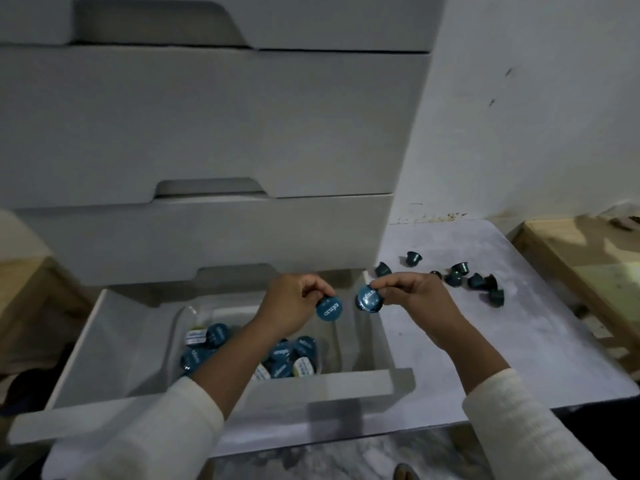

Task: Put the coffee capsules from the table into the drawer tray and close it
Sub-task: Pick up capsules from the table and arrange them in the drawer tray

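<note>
Cream sleeves fill the bottom edge, both forearms reaching forward over the open drawer. Each capsule is a small teal cup with a round blue foil lid printed in white. Left hand pinches one capsule at its rim between thumb and curled fingertips, lid turned to the camera, above the tray. Right hand pinches a second capsule the same way, held over the drawer's right wall, just beside the first but apart from it. White lettering on both lids is upside down or sideways; it looks like "espresso", though I cannot read it for certain

Inside the clear tray lies a heap of capsules, mostly blue lids up, a few with pale labels whose print is too small to read. More loose capsules are scattered on the grey table to the right of the drawer, most tipped on their sides, one apart nearer the wall. Closed white drawers are stacked above the open one
</note>
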A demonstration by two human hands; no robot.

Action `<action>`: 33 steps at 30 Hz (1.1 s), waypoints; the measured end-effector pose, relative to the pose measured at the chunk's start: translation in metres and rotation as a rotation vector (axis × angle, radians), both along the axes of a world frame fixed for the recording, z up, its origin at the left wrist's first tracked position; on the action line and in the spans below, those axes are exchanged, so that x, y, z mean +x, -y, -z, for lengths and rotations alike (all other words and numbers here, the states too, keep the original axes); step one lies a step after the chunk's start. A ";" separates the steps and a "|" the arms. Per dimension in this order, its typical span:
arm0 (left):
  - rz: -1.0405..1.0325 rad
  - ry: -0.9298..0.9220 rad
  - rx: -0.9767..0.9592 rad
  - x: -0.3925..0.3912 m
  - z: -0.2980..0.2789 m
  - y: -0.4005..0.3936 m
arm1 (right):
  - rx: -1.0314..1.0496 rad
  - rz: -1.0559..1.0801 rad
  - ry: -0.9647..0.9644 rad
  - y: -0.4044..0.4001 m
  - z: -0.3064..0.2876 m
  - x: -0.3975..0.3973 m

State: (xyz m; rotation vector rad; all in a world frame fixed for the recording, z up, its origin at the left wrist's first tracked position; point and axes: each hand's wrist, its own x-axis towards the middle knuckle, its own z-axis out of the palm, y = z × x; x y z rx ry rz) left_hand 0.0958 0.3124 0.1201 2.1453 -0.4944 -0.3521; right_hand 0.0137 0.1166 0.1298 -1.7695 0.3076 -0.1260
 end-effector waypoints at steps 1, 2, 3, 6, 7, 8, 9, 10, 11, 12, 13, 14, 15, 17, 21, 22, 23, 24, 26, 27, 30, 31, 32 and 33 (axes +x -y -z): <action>-0.010 0.007 0.023 0.002 0.001 -0.015 | -0.018 -0.027 -0.005 -0.013 0.002 0.003; -0.020 0.015 0.050 0.006 0.003 -0.029 | -0.032 -0.054 -0.007 -0.026 0.003 0.007; -0.028 0.021 0.078 0.009 0.004 -0.042 | -0.049 -0.078 -0.015 -0.039 0.004 0.012; -0.047 0.026 0.168 0.023 0.009 -0.073 | -0.117 -0.137 -0.087 -0.072 0.009 0.032; -0.047 0.026 0.197 0.028 0.011 -0.082 | -0.146 -0.153 -0.116 -0.082 0.013 0.041; -0.045 0.022 0.226 0.033 0.013 -0.090 | -0.172 -0.171 -0.140 -0.091 0.018 0.050; -0.043 0.010 0.252 0.038 0.016 -0.096 | -0.194 -0.188 -0.163 -0.100 0.022 0.059; -0.044 -0.004 0.273 0.043 0.019 -0.102 | -0.214 -0.201 -0.185 -0.109 0.028 0.067; -0.048 -0.009 0.287 0.048 0.023 -0.107 | -0.236 -0.207 -0.209 -0.116 0.035 0.075; -0.053 -0.012 0.301 0.052 0.027 -0.111 | -0.265 -0.213 -0.232 -0.122 0.041 0.082; -0.052 -0.013 0.320 0.056 0.032 -0.115 | -0.306 -0.222 -0.252 -0.128 0.048 0.089; -0.046 -0.014 0.343 0.059 0.036 -0.118 | -0.348 -0.236 -0.267 -0.132 0.054 0.095; -0.035 -0.015 0.365 0.062 0.041 -0.120 | -0.379 -0.249 -0.278 -0.136 0.060 0.100; -0.019 -0.020 0.394 0.067 0.048 -0.123 | -0.404 -0.260 -0.308 -0.141 0.068 0.108; 0.003 -0.014 0.421 0.073 0.055 -0.125 | -0.448 -0.270 -0.375 -0.148 0.079 0.118; 0.010 -0.023 0.420 0.075 0.058 -0.125 | -0.468 -0.273 -0.387 -0.149 0.083 0.120; 0.018 -0.034 0.421 0.076 0.061 -0.125 | -0.489 -0.268 -0.398 -0.150 0.085 0.121; 0.019 -0.049 0.422 0.077 0.064 -0.125 | -0.497 -0.260 -0.403 -0.151 0.087 0.122; 0.012 -0.085 0.422 0.078 0.070 -0.125 | -0.480 -0.252 -0.417 -0.152 0.087 0.121; 0.012 -0.097 0.423 0.079 0.072 -0.125 | -0.461 -0.258 -0.417 -0.153 0.086 0.121; 0.014 -0.122 0.422 0.079 0.076 -0.125 | -0.417 -0.273 -0.400 -0.153 0.087 0.122; 0.010 -0.124 0.414 0.079 0.076 -0.125 | -0.404 -0.274 -0.401 -0.153 0.088 0.122; 0.006 -0.126 0.403 0.079 0.076 -0.126 | -0.394 -0.274 -0.403 -0.153 0.089 0.122; 0.002 -0.127 0.392 0.079 0.076 -0.127 | -0.390 -0.271 -0.406 -0.152 0.090 0.122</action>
